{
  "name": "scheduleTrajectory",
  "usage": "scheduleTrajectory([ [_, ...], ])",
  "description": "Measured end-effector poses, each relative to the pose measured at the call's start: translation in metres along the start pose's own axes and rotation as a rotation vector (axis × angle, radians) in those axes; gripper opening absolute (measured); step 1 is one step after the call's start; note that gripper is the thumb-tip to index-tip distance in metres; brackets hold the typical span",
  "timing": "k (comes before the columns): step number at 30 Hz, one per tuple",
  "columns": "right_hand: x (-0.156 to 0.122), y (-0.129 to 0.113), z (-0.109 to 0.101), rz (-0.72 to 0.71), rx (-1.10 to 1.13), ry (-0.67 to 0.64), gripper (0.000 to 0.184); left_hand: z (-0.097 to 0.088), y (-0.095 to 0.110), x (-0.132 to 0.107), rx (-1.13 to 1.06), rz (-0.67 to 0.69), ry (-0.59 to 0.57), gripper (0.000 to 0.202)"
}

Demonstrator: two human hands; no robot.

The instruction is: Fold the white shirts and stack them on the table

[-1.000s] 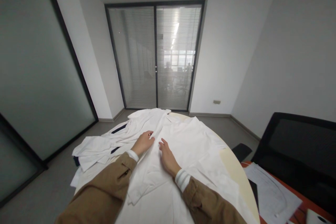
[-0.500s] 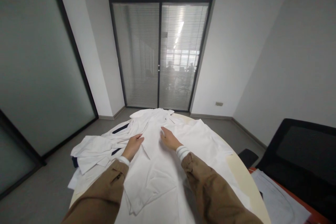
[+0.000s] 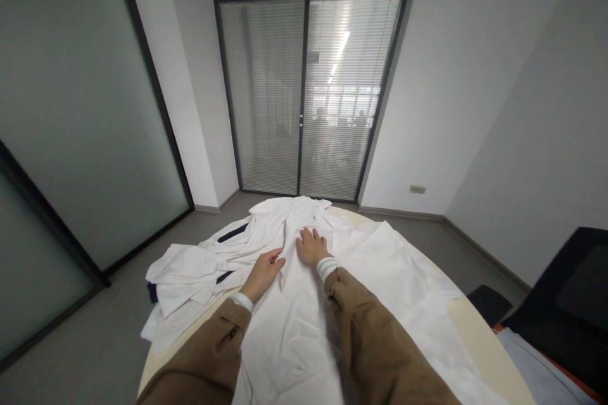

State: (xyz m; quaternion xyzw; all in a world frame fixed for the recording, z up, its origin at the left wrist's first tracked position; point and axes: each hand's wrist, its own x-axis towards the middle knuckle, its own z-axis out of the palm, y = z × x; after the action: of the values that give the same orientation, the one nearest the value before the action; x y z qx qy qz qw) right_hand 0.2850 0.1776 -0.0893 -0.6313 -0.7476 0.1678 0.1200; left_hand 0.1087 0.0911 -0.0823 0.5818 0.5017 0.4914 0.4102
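A large white garment, like a shirt or coat, lies spread and creased over the table, its upper part at the far edge. On its left part, my left hand has thumb and fingers closed at a raised fold of the cloth. Just right of that fold, my right hand rests on the fabric with its fingers spread and lowered. A narrow gap separates the two hands.
The round, cream-coloured table shows its edge at the right. Bunched white cloth with dark navy strips hangs over its left side. A black chair with grey cloth stands at the right. Glass doors are beyond.
My right hand has turned palm down and spread its fingers on the cloth. My left hand has moved closer to it, with the fold. The view has swung slightly left.
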Motion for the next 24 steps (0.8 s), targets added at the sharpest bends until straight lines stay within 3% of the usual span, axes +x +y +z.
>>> scheduleTrajectory([
  [5, 0.005, 0.009, -0.002, 0.039, -0.017, 0.087, 0.055, 0.001, 0.005, -0.003, 0.019, 0.011, -0.038, 0.047],
  [10, 0.001, 0.016, -0.018, 0.012, 0.081, 0.16, 0.041, 0.004, 0.01, -0.002, 0.129, 0.005, -0.039, 0.043],
  [15, -0.006, 0.007, -0.04, 0.071, 0.267, 0.227, 0.053, 0.024, 0.02, 0.002, 0.3, 0.094, -0.122, 0.044],
  [19, -0.012, 0.002, -0.048, 0.149, 0.392, 0.154, 0.065, 0.046, 0.04, -0.004, 0.465, 0.125, -0.189, 0.053],
  [24, -0.019, 0.021, -0.052, 0.188, 0.408, 0.208, 0.046, 0.05, 0.076, -0.038, 0.749, 0.083, -0.377, 0.073],
])
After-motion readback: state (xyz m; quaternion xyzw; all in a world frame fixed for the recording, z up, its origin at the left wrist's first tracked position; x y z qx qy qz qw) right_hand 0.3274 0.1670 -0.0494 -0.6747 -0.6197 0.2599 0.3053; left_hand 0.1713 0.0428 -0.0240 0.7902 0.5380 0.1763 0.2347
